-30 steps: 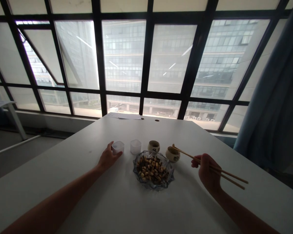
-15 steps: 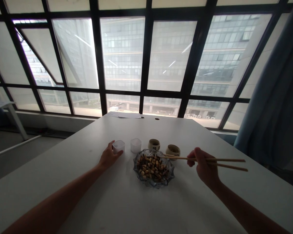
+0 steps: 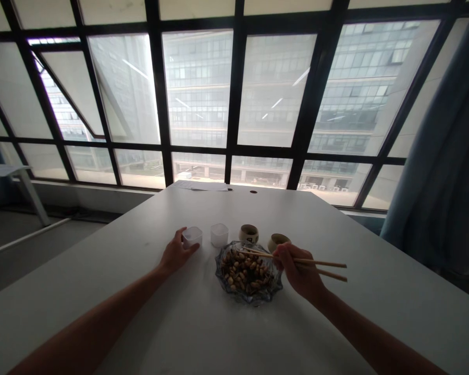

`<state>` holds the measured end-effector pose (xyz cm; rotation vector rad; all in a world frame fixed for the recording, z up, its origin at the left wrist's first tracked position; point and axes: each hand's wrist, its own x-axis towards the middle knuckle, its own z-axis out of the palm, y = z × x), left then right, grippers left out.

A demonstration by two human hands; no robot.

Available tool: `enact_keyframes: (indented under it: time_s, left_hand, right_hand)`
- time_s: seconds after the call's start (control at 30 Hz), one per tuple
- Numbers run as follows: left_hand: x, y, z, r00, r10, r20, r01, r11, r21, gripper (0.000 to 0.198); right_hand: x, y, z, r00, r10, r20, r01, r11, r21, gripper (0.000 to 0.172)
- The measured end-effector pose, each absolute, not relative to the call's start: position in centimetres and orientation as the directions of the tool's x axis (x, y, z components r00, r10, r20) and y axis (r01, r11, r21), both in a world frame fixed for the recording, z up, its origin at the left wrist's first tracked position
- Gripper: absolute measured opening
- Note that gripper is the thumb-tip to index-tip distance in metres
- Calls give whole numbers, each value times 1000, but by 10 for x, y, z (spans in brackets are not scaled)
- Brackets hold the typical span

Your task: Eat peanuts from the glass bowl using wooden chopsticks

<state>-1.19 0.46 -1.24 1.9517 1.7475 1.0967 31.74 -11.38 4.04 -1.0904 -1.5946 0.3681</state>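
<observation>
On the table, my left hand (image 3: pixel 176 252) grips a small translucent plastic container (image 3: pixel 193 237) between thumb and fingers. A second container (image 3: pixel 219 235) of the same kind stands just right of it. My right hand (image 3: pixel 299 271) is closed around a pair of wooden chopsticks (image 3: pixel 320 264). Their tips reach over the back of a scalloped glass bowl (image 3: pixel 274 294) filled with brown and pale nuts (image 3: pixel 244 271), perhaps pistachios. Whether the tips pinch a nut is too small to tell. Behind the bowl sit two beige cups, one (image 3: pixel 249 233) in view, the other (image 3: pixel 277 240) partly hidden by my right hand.
The white table (image 3: pixel 148 323) stretches toward tall windows with black frames. Sheets of paper (image 3: pixel 203 186) lie at its far edge. A blue curtain (image 3: pixel 426 172) hangs at the right, and another white table (image 3: pixel 3 170) stands at the left.
My right hand has moved left with the chopsticks, bringing their tips from the bowl's right rim to over the nuts. My left hand stays on the container.
</observation>
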Motion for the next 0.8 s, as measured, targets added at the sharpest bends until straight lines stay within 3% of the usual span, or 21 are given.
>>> enact_keyframes:
  time_s: [0.1,0.27,0.43,0.63,0.7,0.8]
  left_hand:
    - [-12,4,-11,-32,945,325,713,-206,670,79]
    - [-12,3,-11,-23,946,324,712,-212,670,79]
    - [-12,3,-10,-19,946,322,712,-213,669,79]
    - [-12,4,-9,-45,931,361,749,-208,630,75]
    - [-11,4,-8,-56,926,372,767,-199,610,71]
    - [-10,4,-7,-77,919,388,787,-183,589,69]
  right_hand:
    - [319,-111,34,-22,825,565,483,504,-717,53]
    - [329,-109,52,-68,899,432,385,424,-820,60]
    - [345,-116,88,91,913,398,357,344,-869,66]
    - [334,-122,90,-124,974,191,380,224,-897,70]
    - [328,-121,85,-149,969,195,382,239,-893,69]
    - [328,-119,82,-37,951,307,377,298,-877,69]
